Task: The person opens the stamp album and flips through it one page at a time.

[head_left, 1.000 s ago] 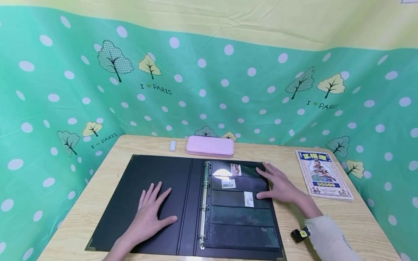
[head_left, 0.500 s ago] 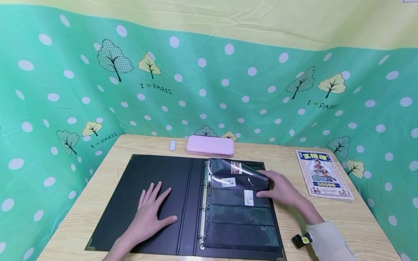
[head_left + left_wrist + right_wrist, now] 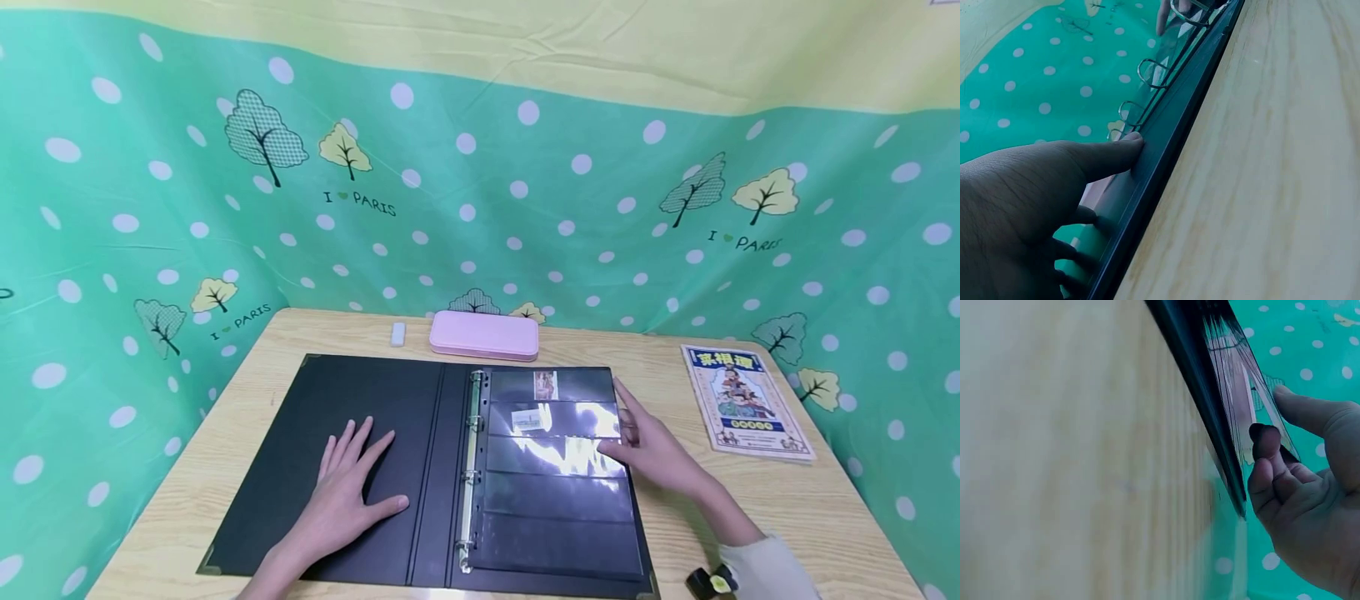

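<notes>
A black ring binder (image 3: 442,475) lies spread on the table, with metal rings (image 3: 470,477) along its inner side. My left hand (image 3: 337,500) rests with straight, spread fingers on its left cover. On the right side, a dark pocket page (image 3: 555,500) carries a reddish stamp (image 3: 545,385) in its top row and a pale stamp (image 3: 526,420) in the row below. Glare hides part of the middle row. My right hand (image 3: 652,446) pinches the page's outer edge, lifting it slightly; the right wrist view shows the thumb (image 3: 1304,409) and curled fingers (image 3: 1266,447) on opposite sides.
Behind the binder lie a pink case (image 3: 484,335) and a small white block (image 3: 397,334). A colourful printed booklet (image 3: 746,404) is at the right of the wooden table (image 3: 795,517). A green dotted curtain (image 3: 480,208) encloses the back and sides.
The page's upper corner, curled up half a second ago, is flatter, and glare has shifted to its middle. My right hand has moved slightly right and lower. My left hand stays still.
</notes>
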### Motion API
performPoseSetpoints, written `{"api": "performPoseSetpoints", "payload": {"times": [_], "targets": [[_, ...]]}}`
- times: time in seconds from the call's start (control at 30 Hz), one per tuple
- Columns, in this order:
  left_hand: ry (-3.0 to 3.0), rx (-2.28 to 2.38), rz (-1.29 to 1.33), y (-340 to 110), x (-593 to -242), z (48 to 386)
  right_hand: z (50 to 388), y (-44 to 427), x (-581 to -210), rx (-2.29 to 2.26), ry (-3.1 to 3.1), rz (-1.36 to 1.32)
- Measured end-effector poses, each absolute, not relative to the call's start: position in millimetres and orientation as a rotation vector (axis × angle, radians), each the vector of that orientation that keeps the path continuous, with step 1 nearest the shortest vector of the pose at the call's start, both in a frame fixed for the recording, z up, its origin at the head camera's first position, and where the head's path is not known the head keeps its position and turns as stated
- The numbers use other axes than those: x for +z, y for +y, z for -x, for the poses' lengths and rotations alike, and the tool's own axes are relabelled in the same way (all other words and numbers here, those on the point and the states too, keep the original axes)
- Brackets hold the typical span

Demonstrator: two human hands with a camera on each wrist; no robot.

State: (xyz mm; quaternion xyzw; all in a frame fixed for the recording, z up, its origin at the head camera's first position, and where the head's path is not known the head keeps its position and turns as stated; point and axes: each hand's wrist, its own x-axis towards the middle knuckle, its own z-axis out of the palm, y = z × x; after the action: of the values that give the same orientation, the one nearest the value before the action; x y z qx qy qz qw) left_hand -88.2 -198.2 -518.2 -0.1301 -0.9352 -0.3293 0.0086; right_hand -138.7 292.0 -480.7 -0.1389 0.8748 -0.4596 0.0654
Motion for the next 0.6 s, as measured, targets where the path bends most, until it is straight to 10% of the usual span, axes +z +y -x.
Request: {"api": "performPoseSetpoints", "payload": {"times": [0.6], "targets": [[-2.906,-1.005,0.414,-196,-513,86,76,291,-463,-1.521,2.537,0.22]]}}
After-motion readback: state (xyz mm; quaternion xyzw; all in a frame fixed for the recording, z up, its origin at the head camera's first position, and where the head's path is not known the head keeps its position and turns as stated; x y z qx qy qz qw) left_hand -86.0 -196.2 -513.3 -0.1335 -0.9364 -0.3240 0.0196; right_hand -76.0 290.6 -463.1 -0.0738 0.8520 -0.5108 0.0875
